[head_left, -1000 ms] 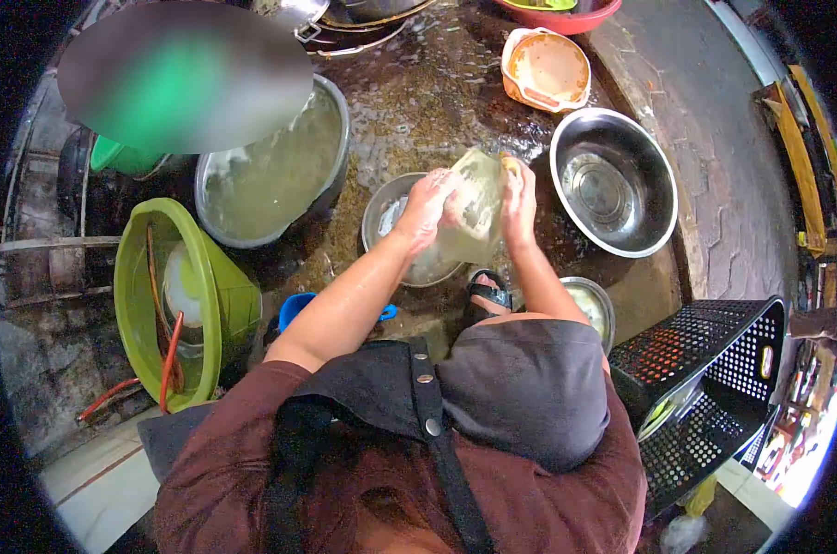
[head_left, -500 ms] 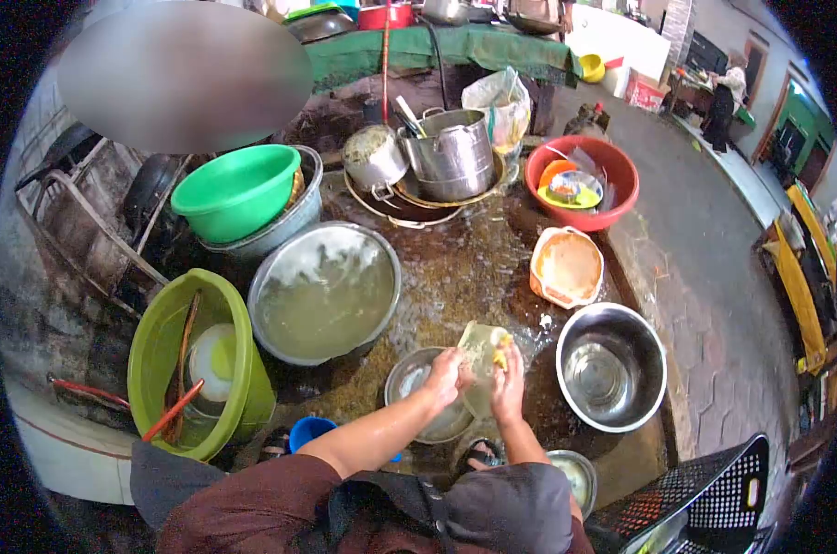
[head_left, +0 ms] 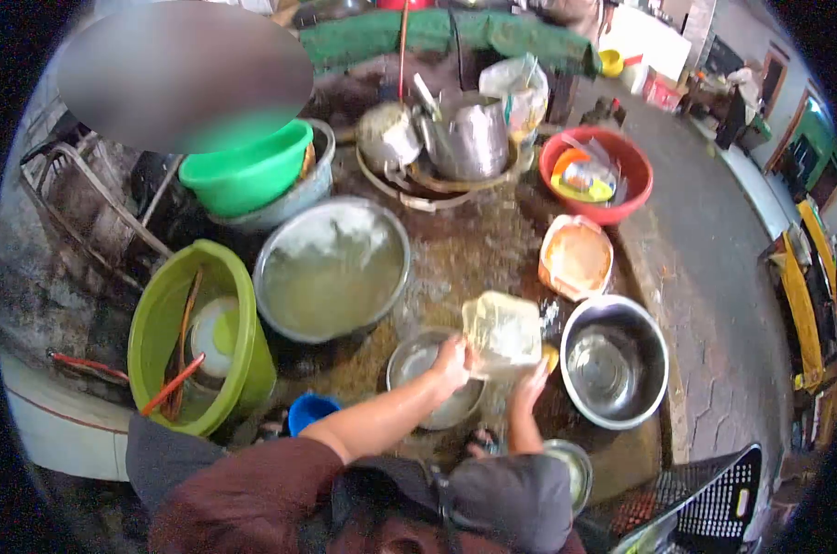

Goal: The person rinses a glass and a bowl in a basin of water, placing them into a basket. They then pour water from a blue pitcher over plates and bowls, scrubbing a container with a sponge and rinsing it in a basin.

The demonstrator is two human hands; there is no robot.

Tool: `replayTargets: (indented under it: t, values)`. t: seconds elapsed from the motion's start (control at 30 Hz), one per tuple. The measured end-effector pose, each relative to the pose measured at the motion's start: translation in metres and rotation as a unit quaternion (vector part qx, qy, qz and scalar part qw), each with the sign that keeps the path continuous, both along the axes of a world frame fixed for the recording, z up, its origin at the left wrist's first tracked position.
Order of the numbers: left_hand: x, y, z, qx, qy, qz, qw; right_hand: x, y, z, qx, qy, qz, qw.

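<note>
My left hand (head_left: 451, 363) is closed on the left edge of a clear plastic container (head_left: 503, 332). The container is tilted, its broad face turned up towards me. At its lower right corner is my right hand (head_left: 527, 383), closed around a yellow sponge (head_left: 551, 358) and touching the container's edge. Beneath the hands, a shallow metal basin (head_left: 418, 355) stands on the wet floor, partly covered by my left forearm. A shiny steel basin (head_left: 612, 360) stands just right of my right hand.
Left are a large metal basin (head_left: 260, 277) of cloudy water, a green tub (head_left: 263, 369) and a bright green basin (head_left: 243, 180). Ahead stand a steel pot (head_left: 478, 143), a red basin (head_left: 638, 198) and an orange-stained container (head_left: 577, 260). A black crate (head_left: 714, 494) is lower right.
The clear container has turned from edge-on to face-up and moved slightly right. My right hand, with the sponge, has shifted right to its lower corner. The view has tilted slightly.
</note>
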State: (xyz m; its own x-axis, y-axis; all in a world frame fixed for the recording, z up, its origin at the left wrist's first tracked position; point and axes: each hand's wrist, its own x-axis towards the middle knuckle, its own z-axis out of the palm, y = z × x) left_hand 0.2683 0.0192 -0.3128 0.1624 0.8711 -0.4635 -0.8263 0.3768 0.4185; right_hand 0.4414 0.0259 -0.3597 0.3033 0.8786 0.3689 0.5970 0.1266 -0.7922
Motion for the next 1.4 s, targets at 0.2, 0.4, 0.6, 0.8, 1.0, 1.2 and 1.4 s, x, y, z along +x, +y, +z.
replayTargets:
  t: [0.2, 0.4, 0.6, 0.8, 1.0, 1.2, 1.4]
  values:
    - [-0.021, 0.002, 0.01, 0.084, 0.328, -0.034, 0.94, 0.041, 0.011, 0.003, -0.008, 0.112, -0.022, 0.993]
    - [-0.015, -0.007, 0.043, 0.421, 0.728, -0.13, 0.524, 0.027, 0.002, 0.079, -0.038, 0.107, 0.102, 0.988]
    - [-0.019, 0.01, 0.055, 0.531, 0.746, -0.025, 0.401, -0.007, -0.023, 0.056, -0.198, 0.055, 0.419, 0.884]
    - [-0.026, 0.001, 0.05, 0.491, 0.711, 0.006, 0.504, -0.045, -0.05, 0.08, -0.381, 0.144, 0.45, 0.794]
    - [-0.048, 0.0, 0.021, -0.042, 0.374, -0.219, 0.9, -0.051, -0.049, 0.088, -0.237, -0.207, 0.384, 0.868]
    - [-0.05, -0.015, -0.007, 0.063, 0.257, -0.149, 0.953, -0.048, -0.049, 0.06, -0.355, 0.082, 0.491, 0.792]
    - [-0.041, -0.029, 0.006, 0.037, 0.258, -0.194, 0.946, -0.057, -0.03, 0.049, -0.225, -0.124, 0.488, 0.834]
